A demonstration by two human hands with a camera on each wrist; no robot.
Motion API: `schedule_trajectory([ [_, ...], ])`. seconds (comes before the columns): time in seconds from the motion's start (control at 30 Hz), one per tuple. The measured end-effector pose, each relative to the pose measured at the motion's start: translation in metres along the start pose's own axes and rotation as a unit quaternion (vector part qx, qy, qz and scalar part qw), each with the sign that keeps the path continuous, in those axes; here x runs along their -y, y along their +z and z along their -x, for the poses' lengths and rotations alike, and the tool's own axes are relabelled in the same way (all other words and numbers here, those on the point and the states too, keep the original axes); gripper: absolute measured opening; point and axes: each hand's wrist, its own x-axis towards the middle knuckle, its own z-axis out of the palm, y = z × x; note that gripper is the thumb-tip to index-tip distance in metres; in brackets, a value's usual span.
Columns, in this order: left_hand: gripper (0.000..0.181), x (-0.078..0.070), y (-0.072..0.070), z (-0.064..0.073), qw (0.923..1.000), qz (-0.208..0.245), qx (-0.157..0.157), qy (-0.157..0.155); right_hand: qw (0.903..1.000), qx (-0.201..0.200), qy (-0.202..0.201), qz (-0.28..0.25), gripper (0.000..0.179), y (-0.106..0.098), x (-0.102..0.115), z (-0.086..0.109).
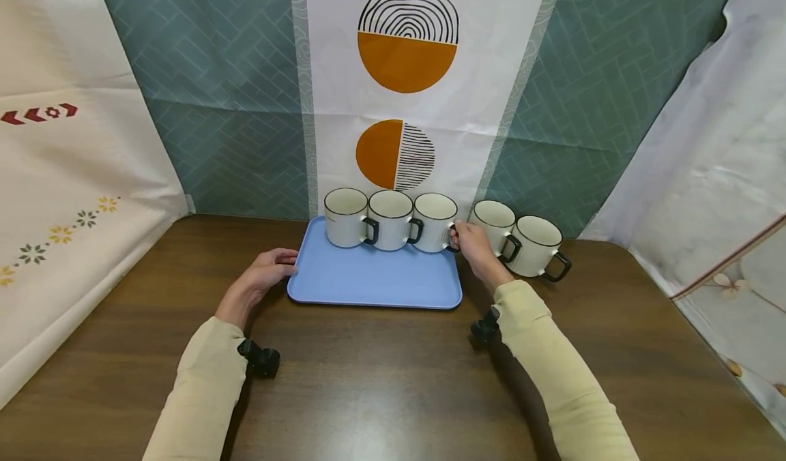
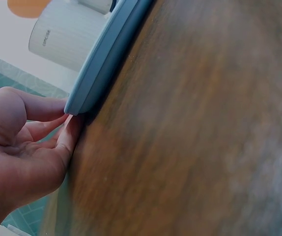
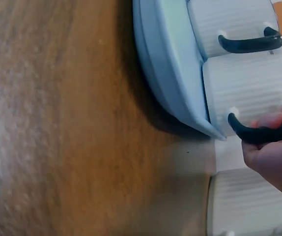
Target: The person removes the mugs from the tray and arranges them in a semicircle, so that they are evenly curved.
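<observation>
On the light blue tray [image 1: 368, 284], three white mugs with dark rims and black handles stand in a row along the far side: a left mug [image 1: 345, 224], a middle mug [image 1: 389, 226] and a right mug [image 1: 433, 226]. My right hand [image 1: 477, 248] grips the right mug's black handle [image 3: 259, 133]. At the tray's left edge, my left hand [image 1: 265, 270] pinches the rim between thumb and fingers, as the left wrist view shows. Part of my right hand lies beyond the right wrist view's border.
Two more white mugs stand on the brown wooden table [image 1: 368, 379] right of the tray: a nearer one [image 1: 533, 246] and one [image 1: 491, 222] close to my right hand. Behind hangs a patterned cloth [image 1: 233, 106]; pale cloths [image 1: 80, 174] flank both sides.
</observation>
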Motion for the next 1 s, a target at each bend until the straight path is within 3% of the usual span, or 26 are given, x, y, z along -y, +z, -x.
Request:
schedule_trajectory([
  [0.2,0.05,0.001,0.002,-0.003,1.0,-0.002,0.002,0.002,0.9998,-0.001,-0.014,-0.014,0.035,-0.004,0.002,0.005],
  [0.4,0.05,0.001,0.002,-0.002,0.9998,0.004,0.007,0.02,0.9994,-0.024,-0.025,0.007,0.037,-0.009,0.009,0.013],
  [0.73,0.05,0.002,0.0,-0.003,0.9998,0.009,0.006,0.016,0.9972,-0.046,-0.057,0.013,0.035,-0.039,0.031,0.028],
  [0.87,0.05,0.001,0.0,-0.002,0.9999,0.006,0.007,0.014,0.9961,-0.026,-0.084,0.005,0.038,-0.057,0.04,0.04],
  [1.0,0.05,0.001,0.001,-0.002,0.9998,0.004,0.007,0.016,0.9916,-0.003,-0.121,-0.045,0.038,-0.075,0.048,0.052],
])
